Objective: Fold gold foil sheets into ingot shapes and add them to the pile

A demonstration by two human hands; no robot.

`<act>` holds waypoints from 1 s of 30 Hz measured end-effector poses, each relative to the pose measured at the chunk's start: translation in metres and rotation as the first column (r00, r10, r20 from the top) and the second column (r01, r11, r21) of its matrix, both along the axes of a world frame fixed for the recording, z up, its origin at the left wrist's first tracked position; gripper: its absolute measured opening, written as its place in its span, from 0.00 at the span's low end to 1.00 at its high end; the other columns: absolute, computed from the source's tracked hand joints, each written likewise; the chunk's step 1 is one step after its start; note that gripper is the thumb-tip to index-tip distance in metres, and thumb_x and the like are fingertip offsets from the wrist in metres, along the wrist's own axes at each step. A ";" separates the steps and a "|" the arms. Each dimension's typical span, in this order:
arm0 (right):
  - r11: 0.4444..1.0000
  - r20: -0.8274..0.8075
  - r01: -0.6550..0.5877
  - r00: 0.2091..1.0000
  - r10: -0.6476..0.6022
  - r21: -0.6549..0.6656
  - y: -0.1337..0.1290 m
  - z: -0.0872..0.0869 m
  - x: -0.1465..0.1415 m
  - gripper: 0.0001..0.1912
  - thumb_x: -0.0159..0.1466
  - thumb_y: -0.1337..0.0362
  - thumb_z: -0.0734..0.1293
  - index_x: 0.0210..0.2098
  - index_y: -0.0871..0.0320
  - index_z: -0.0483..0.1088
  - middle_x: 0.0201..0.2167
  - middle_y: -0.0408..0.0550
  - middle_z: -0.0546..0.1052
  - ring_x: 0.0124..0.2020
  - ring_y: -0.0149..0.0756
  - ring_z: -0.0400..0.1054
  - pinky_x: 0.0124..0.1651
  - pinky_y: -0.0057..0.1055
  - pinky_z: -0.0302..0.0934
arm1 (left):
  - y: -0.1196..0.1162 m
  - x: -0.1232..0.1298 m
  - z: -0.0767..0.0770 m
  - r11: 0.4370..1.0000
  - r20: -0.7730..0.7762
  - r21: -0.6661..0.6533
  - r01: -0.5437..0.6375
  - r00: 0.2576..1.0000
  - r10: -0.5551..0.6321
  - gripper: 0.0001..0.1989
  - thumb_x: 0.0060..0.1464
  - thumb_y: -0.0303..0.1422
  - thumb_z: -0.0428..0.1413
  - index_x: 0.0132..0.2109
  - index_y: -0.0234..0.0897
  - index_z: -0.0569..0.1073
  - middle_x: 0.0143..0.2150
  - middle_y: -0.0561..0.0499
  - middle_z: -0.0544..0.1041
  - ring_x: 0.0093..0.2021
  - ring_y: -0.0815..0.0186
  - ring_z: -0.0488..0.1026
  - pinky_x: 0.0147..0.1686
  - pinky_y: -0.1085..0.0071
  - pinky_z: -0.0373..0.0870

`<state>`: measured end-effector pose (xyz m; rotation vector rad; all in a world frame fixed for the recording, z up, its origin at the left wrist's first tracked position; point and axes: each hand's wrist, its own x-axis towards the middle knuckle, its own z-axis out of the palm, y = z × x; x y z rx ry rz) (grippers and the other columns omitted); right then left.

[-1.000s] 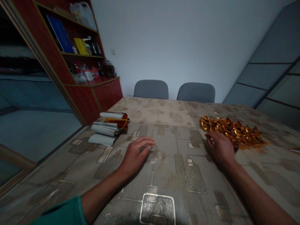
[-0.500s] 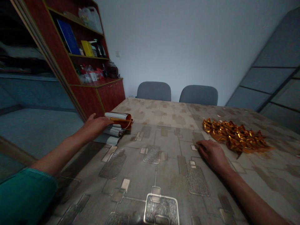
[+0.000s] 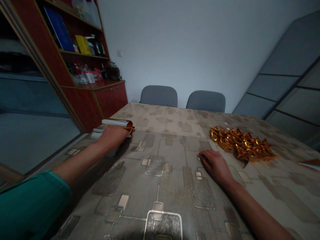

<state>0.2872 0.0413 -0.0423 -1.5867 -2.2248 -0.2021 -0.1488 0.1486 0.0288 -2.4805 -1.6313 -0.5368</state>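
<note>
At the table's left edge my left hand (image 3: 116,135) lies over a stack of curled sheets (image 3: 117,123), white outside and gold-orange inside. Its fingers reach among the sheets, and their tips are hidden. My right hand (image 3: 213,162) rests on the patterned tablecloth (image 3: 172,186) right of the middle, its fingers curled down together; whatever may be under them is too small to tell. Just beyond and to the right of that hand sits a pile of shiny gold folded pieces (image 3: 242,143).
Two grey chairs (image 3: 158,96) stand behind the far table edge, before a pale wall. A red cabinet (image 3: 111,98) with bottles and boxes is at the back left. An orange-brown pointed piece (image 3: 311,164) lies at the right.
My left hand has moved right, from the outer side of the sheets to over them. The view has shifted slightly right, and the pointed piece at the right now shows.
</note>
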 end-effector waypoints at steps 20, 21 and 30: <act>0.998 -0.075 -0.052 0.996 0.049 -0.039 0.004 -0.001 0.000 0.12 0.68 0.69 0.60 0.37 0.59 0.75 0.32 0.52 0.77 0.36 0.44 0.71 0.40 0.35 0.61 | -0.026 0.011 0.057 0.947 -0.368 -0.195 -0.254 0.914 0.170 0.14 0.64 0.31 0.52 0.45 0.39 0.83 0.42 0.41 0.82 0.38 0.55 0.75 0.37 0.65 0.68; 0.998 -0.080 -0.056 0.995 0.053 -0.039 0.004 -0.001 0.000 0.12 0.68 0.69 0.59 0.37 0.58 0.75 0.32 0.52 0.76 0.36 0.44 0.71 0.41 0.35 0.62 | -0.027 0.011 0.058 0.948 -0.366 -0.182 -0.261 0.913 0.181 0.13 0.64 0.32 0.53 0.44 0.39 0.84 0.42 0.41 0.82 0.38 0.54 0.75 0.37 0.65 0.68; 0.997 -0.122 -0.073 0.990 0.068 -0.035 0.002 0.003 -0.004 0.13 0.68 0.68 0.59 0.36 0.57 0.76 0.31 0.52 0.76 0.35 0.45 0.71 0.39 0.36 0.62 | -0.017 -0.003 0.053 0.963 -0.293 -0.018 -0.270 0.922 0.253 0.16 0.65 0.40 0.52 0.48 0.36 0.80 0.40 0.40 0.81 0.40 0.50 0.77 0.33 0.66 0.65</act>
